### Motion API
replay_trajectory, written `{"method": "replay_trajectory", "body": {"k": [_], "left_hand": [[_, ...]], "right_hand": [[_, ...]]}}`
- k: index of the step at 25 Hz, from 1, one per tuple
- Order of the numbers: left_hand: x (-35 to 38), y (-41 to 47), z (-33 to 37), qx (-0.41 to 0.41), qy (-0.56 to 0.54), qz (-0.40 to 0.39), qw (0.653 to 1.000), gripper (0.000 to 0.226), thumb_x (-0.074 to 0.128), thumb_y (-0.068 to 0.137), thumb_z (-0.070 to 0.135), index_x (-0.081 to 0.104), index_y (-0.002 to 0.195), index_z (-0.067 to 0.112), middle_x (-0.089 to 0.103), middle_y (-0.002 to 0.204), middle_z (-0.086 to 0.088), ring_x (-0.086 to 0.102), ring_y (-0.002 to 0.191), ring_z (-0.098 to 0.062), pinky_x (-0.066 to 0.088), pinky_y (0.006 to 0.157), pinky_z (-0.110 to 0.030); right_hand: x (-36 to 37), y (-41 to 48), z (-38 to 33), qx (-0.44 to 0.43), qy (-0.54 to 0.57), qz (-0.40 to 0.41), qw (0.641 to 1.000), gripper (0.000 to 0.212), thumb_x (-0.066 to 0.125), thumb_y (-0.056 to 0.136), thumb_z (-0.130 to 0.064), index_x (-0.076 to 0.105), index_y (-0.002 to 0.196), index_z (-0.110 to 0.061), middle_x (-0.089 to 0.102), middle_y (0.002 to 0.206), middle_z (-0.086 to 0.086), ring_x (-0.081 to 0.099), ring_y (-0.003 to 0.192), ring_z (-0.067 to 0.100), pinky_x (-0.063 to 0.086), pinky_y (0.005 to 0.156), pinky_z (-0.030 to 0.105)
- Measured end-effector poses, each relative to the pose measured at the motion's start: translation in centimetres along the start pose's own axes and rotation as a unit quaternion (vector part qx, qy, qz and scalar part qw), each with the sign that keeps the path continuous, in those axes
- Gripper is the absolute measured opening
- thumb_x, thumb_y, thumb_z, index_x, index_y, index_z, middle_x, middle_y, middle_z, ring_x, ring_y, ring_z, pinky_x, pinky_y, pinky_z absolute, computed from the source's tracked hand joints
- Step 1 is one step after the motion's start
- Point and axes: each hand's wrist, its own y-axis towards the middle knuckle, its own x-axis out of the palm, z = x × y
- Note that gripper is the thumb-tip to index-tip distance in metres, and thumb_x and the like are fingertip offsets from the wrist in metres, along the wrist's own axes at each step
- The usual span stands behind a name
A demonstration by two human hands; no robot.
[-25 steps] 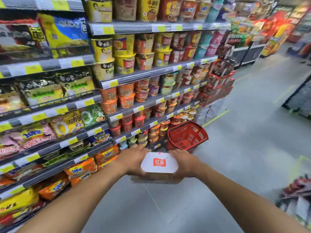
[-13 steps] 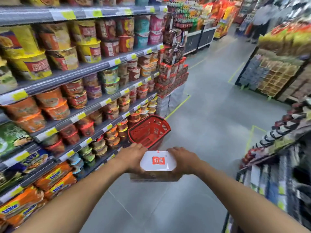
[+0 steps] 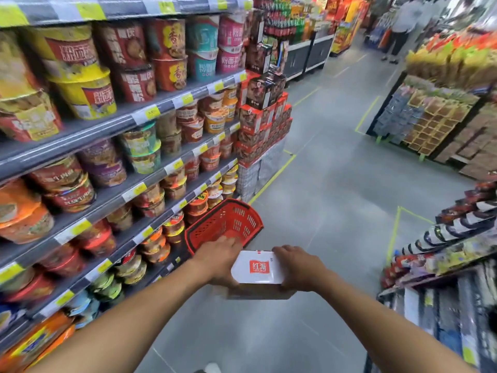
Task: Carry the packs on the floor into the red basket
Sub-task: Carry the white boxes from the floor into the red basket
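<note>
Both hands point(image 3: 258, 267) grip the pack point(image 3: 257, 267) between them, near the red basket point(image 3: 215, 230).

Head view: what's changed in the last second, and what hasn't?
The person has walked forward: the shelves slid past, and the red basket now sits nearer, just beyond the white pack. Nothing was taken or let go. The left hand and right hand hold the pack between them as before, not yet in the basket.
</note>
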Motion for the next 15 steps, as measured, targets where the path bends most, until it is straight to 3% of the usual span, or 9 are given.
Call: {"method": "replay_trajectory", "body": {"k": [9,15], "left_hand": [[-2.7,11.9,-5.5,-0.016,0.021,-0.001,1.000,0.088,0.067,0.065,0.074,0.044,0.132,0.020,0.052,0.128,-0.004,0.049,0.115,-0.026,0.046,0.089,-0.045],[-3.3,19.5,-8.4,-0.114,-0.017,-0.016,0.993,0.094,0.066,0.066,0.073,0.038,0.138,0.019,0.047,0.134,-0.004,0.045,0.120,-0.027,0.047,0.091,-0.050]], "right_hand": [[-4.1,12.3,5.5,-0.005,-0.034,-0.007,0.999,0.082,0.075,0.069,-0.050,0.037,0.140,-0.032,0.050,0.135,-0.008,0.047,0.128,0.020,0.053,0.083,0.040],[-7.2,23.6,9.9,-0.080,-0.067,-0.025,0.994,0.092,0.075,0.072,-0.052,0.031,0.150,-0.030,0.044,0.147,-0.006,0.041,0.137,0.021,0.053,0.094,0.046]]}}
